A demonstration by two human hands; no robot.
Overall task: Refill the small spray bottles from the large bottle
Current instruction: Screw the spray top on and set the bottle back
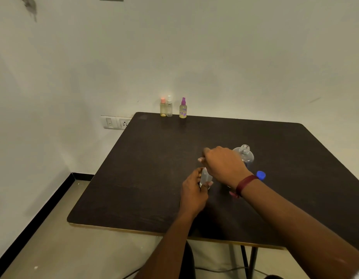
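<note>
While my left hand (191, 190) curls round the small clear bottle (205, 177), upright near the middle of the table (146, 178), my right hand (223, 164) sits directly over its top, fingers bent down. Whether they pinch the sprayer, I cannot tell. The large bottle (244, 156), uncapped and upright, stands just right and far, nearest my right hand.

dark table (134, 178) | three small spray bottles (169, 109) are standing at far edge | uncapped large bottle (245, 156) is standing mid-table | blue cap (261, 175) is lying beside it
</note>
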